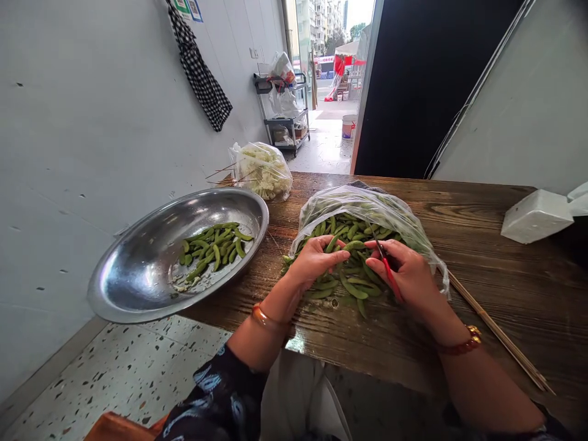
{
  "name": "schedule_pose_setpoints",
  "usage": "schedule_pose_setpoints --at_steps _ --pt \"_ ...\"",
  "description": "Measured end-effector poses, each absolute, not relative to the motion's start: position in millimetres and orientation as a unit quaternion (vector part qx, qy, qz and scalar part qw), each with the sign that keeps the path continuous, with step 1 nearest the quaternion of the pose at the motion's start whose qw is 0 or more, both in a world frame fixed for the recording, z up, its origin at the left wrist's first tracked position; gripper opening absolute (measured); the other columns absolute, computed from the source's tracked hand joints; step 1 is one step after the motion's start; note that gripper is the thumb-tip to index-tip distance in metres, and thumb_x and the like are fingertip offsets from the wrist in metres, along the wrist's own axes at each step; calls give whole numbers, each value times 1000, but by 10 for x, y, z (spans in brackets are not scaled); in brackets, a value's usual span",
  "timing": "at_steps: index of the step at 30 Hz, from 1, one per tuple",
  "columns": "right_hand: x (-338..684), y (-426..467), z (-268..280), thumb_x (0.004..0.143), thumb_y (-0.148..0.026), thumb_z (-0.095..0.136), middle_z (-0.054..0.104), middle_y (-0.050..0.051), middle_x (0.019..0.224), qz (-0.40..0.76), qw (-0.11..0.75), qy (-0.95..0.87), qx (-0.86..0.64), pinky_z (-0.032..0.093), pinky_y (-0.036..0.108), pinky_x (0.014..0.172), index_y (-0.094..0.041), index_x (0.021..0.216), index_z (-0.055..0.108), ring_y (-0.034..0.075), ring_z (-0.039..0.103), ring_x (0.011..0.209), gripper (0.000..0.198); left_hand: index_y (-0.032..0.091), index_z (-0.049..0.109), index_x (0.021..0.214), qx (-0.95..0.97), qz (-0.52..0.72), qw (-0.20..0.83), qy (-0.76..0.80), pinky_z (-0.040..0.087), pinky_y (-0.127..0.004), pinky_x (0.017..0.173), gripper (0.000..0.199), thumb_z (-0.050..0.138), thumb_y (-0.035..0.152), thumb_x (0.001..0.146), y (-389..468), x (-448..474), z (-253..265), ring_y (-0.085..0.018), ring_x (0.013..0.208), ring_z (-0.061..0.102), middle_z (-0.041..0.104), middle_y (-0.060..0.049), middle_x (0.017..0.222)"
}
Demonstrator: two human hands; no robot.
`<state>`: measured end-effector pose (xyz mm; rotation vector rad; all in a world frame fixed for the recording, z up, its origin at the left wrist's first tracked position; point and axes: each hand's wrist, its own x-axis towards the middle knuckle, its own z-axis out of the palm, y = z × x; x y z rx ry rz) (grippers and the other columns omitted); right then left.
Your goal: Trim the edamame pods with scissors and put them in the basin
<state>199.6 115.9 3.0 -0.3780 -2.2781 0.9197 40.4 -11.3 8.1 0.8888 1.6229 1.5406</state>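
Observation:
My left hand (319,260) is closed on edamame pods (331,244), held over a heap of loose green pods (358,285). Red-handled scissors (389,272) are in my right hand (404,269), with their dark blades pointing up and away. One pod (354,245) lies between my two hands, close to the fingers of the right. The heap spills out of a clear plastic bag (367,199) on the wooden table. On the left, a wide steel basin (133,263) holds a smaller pile of pods (215,248).
A clear bag of pale cauliflower-like florets (263,168) sits behind the basin, thin sticks poking from it. Wooden skewers (500,331) lie at the right. A white foam box (535,214) stands at the table's right edge. Beyond are a shelf cart (285,116) and a doorway.

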Motion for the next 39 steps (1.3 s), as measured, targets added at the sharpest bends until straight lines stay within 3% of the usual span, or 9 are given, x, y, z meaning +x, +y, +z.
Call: schedule_pose_setpoints --at_steps 10,16,23,28,34,39 --pt "1975 1160 0 86 -45 61 67 6 87 336 328 -873 -134 50 34 72 -20 104 68 20 63 78 32 14 59 81 338 637 372 585 32 -17 40 38 80 39 63 -95 448 84 -2 42 38 47 7 59" --pt "1965 1132 5 85 -37 62 67 5 87 327 344 -870 -136 48 31 72 -19 95 65 19 61 77 21 15 58 78 382 581 378 611 33 -17 41 32 75 39 68 -105 491 104 -4 45 36 42 8 57" --pt "1958 1095 28 85 -24 58 62 2 77 307 327 -885 -127 45 28 69 -19 80 58 16 57 72 6 12 64 81 468 499 336 648 35 -18 47 32 68 44 75 -90 563 116 -5 51 40 51 4 65" --pt "1953 1095 21 87 -30 58 62 2 78 317 324 -884 -116 46 29 69 -20 82 59 17 57 72 11 12 68 89 466 494 359 641 34 -19 45 38 69 46 74 -89 561 108 -5 47 42 54 4 64" --pt "1971 1151 26 86 -43 61 66 6 92 334 340 -868 -137 50 34 75 -22 98 64 21 61 82 25 13 61 88 370 615 399 571 34 -17 43 38 72 46 73 -73 516 68 -3 46 44 62 0 72" --pt "1973 1151 -12 83 -44 65 64 7 99 333 318 -881 -109 51 37 80 -21 107 64 22 62 88 33 13 59 87 343 653 389 552 33 -17 42 36 72 45 73 -69 512 66 -2 44 42 62 1 71"
